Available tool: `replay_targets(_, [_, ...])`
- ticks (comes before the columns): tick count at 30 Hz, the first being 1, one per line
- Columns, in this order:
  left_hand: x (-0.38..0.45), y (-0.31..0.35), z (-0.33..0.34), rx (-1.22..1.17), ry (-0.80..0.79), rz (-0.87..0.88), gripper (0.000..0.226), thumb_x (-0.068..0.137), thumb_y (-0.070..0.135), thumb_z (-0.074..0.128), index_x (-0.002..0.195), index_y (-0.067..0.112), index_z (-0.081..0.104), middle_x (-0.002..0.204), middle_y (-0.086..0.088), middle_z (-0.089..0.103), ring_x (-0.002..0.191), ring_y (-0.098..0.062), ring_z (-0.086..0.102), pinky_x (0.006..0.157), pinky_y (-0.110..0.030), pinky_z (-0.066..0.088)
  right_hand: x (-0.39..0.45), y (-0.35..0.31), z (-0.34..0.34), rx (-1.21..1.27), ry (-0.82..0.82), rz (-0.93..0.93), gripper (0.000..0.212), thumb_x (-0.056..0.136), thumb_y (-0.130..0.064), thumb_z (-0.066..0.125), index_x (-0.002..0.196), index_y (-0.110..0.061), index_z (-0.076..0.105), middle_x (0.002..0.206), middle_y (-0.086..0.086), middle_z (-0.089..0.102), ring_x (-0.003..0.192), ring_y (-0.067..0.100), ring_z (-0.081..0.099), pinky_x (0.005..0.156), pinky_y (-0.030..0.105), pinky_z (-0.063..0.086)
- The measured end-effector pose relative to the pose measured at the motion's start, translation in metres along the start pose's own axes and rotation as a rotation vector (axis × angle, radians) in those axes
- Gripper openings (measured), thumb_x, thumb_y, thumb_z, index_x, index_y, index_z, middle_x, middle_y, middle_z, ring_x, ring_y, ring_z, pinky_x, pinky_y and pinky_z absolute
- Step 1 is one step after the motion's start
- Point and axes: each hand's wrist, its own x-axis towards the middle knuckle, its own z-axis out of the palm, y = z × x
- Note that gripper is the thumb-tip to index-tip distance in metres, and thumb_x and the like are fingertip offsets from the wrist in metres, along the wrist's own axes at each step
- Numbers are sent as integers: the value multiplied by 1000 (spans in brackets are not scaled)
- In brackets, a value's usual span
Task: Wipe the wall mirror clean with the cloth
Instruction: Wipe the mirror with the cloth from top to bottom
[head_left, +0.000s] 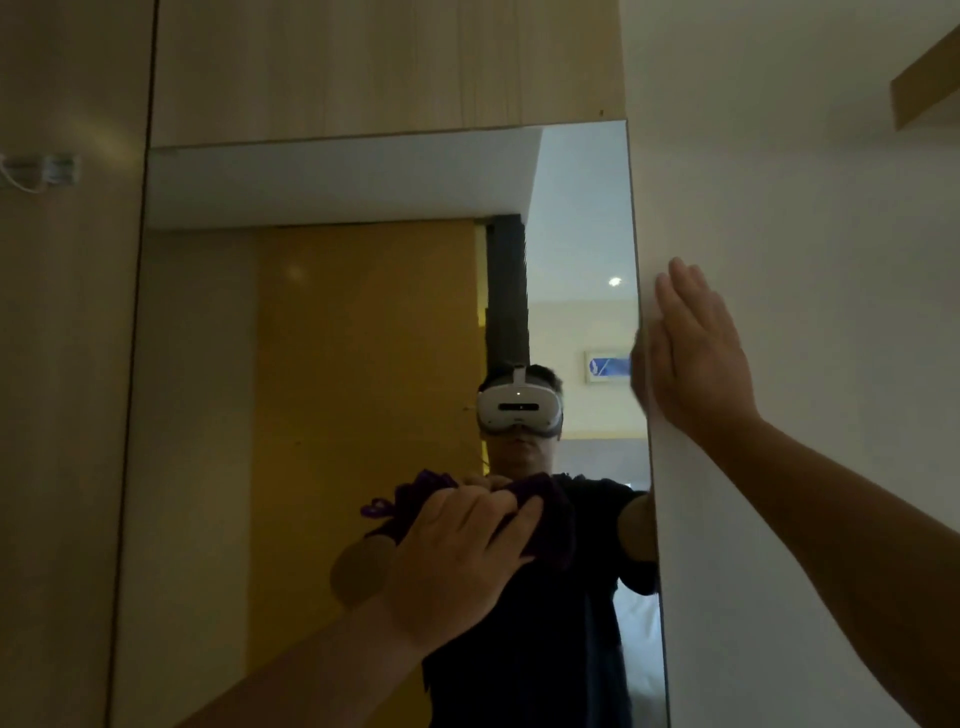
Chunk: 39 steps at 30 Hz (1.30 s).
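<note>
Head view: left hand (457, 561) clutches cloth (540, 512) mid-mirror (311, 364); right hand (696, 358) seemingly flat beside edge.

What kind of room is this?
Probably a hotel room or bedroom: a tall wall mirror set in wood panelling reflects what looks like a white bed and a framed picture.

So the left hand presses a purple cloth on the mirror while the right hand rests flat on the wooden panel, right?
Not quite: in the head view the right hand rests flat on the white wall, not wood. The left hand does press the purple cloth on the mirror.
</note>
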Motion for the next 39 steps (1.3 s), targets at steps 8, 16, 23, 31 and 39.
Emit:
replay_targets(8, [87,-38,3,-74,147,-110,38,96,32,55,122,6,63,104,-9,58,93,-23,52,80,-38,46,6,48,3,-321,-171,99,68,100,-45,10,157,-8,11,166,12,5,153,24,-2,122,39,-2])
replay_targets(16, [313,-128,-16,-9,183,-338,38,101,32,53,133,11,56,122,-13,53,108,-28,51,94,-36,38,4,55,6,-363,-180,62,64,103,-46,8,157,-11,2,165,9,-1,151,20,-11,121,37,-5])
replay_targets(23, [348,-141,12,71,26,-227,42,103,40,45,135,15,54,126,-11,47,110,-29,46,93,-40,37,4,57,7,-345,-149,20,64,103,-45,9,156,-9,9,165,11,5,151,22,-6,122,39,-3])
replay_targets(31, [263,-85,25,19,161,-59,43,94,37,62,126,10,61,109,-12,57,92,-29,53,78,-45,46,3,60,-1,-230,-95,-27,57,104,-35,22,152,-7,30,162,15,22,151,27,10,122,41,3])
replay_targets(39, [123,19,21,-101,25,-34,42,96,37,60,129,10,60,111,-9,59,98,-26,53,87,-39,41,3,56,-8,-71,-55,7,53,102,-28,27,144,-2,45,156,17,35,148,33,24,121,43,11])
